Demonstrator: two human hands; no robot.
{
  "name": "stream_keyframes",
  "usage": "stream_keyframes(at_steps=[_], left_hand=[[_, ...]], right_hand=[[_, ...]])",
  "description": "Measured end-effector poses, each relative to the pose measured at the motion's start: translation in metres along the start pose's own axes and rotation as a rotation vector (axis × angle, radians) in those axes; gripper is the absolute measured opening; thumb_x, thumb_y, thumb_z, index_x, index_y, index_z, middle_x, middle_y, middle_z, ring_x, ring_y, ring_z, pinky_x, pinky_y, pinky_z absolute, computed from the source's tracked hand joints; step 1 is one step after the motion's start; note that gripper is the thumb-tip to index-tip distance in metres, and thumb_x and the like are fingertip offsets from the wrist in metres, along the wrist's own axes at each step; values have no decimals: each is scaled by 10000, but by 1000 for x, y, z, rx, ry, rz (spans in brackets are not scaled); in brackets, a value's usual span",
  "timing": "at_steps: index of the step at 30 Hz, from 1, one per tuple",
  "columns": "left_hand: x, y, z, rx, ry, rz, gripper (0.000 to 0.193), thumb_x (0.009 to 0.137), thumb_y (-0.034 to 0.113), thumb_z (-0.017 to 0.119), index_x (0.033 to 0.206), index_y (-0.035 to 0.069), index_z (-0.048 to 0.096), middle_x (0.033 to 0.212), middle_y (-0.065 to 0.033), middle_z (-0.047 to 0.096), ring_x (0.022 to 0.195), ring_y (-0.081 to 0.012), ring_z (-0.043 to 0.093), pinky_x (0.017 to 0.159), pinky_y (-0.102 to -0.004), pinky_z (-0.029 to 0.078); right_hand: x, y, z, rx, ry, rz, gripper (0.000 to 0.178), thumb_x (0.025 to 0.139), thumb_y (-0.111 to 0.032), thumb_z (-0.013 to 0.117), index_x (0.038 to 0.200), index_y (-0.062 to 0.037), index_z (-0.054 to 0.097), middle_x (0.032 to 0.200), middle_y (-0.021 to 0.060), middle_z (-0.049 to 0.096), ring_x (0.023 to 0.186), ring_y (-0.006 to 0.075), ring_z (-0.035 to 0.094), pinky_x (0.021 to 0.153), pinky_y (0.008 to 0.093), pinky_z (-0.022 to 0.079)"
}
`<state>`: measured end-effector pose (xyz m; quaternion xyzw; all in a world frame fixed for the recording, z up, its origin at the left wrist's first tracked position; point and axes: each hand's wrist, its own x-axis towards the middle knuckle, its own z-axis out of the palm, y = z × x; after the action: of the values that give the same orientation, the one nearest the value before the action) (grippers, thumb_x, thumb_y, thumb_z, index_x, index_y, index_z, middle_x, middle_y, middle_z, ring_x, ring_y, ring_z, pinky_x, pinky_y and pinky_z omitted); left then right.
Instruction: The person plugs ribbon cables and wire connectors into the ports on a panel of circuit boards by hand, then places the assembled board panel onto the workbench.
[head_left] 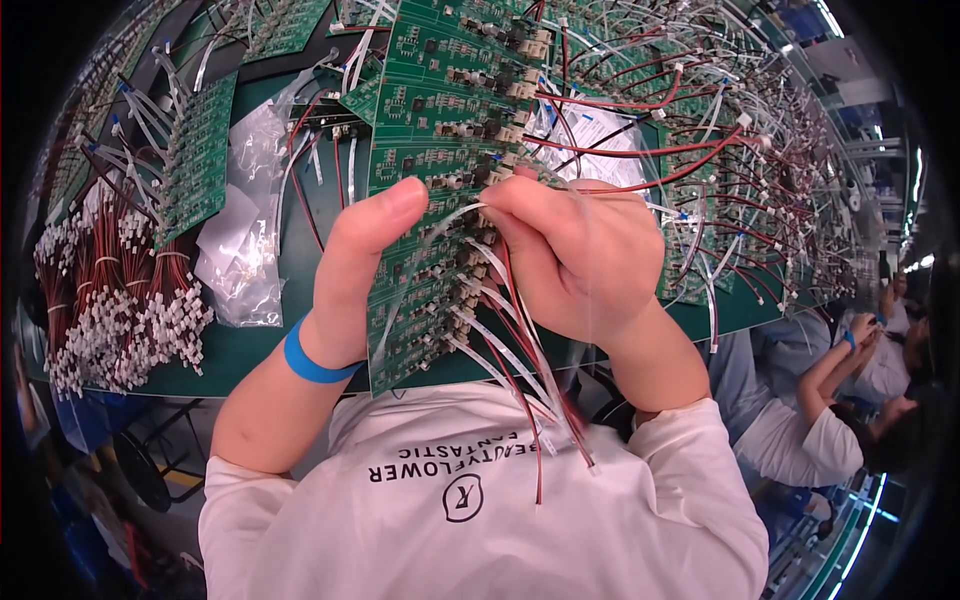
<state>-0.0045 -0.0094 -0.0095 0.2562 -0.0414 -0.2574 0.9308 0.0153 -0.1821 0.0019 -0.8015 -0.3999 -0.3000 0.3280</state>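
Observation:
A long green circuit board panel [440,110] stands tilted in front of me, with a row of connectors and parts down its right side. My left hand [350,245] grips its left edge, thumb on the face and the other fingers hidden behind. At the connector row, my right hand [590,250] is closed in a pinch on a pale flat cable [462,212], whose end at the board I cannot make out. Below that hand, red-black wires [512,375] and white flat cables [490,345] hang from the lower connectors toward my shirt.
Bundles of red wires with white plugs [125,300] lie at the left, beside a clear plastic bag [245,250]. Another wired board [200,160] leans behind them. Many wired boards [690,240] cover the right of the green table [300,215]. Another person [800,440] sits at the far right.

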Motion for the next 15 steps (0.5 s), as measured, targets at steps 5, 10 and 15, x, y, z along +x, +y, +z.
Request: stream_keyframes(at_steps=[5,10,15], left_hand=[[1,4,-7,-52,-57,-32,552,856,402,405,1177,-35,505,988,-121,627,846,-181,609,751,-285,485],[1,2,3,-8,67,-22,548,853,425,402,1135,-27,528,886,-133,634,735,-185,610,679,-273,493],[3,-4,-10,152,99,-74,545,858,423,379,1121,-25,544,869,-129,634,728,-182,606,667,-278,499]], right_hand=[[-3,2,3,31,-49,53,182,703,58,660,865,-20,631,630,73,618,454,182,561,430,257,420],[-1,-2,8,196,110,125,175,691,66,659,848,-8,632,595,75,593,448,174,563,431,268,416],[2,2,-4,48,36,24,174,678,50,645,828,-36,624,559,55,545,436,153,531,404,256,399]])
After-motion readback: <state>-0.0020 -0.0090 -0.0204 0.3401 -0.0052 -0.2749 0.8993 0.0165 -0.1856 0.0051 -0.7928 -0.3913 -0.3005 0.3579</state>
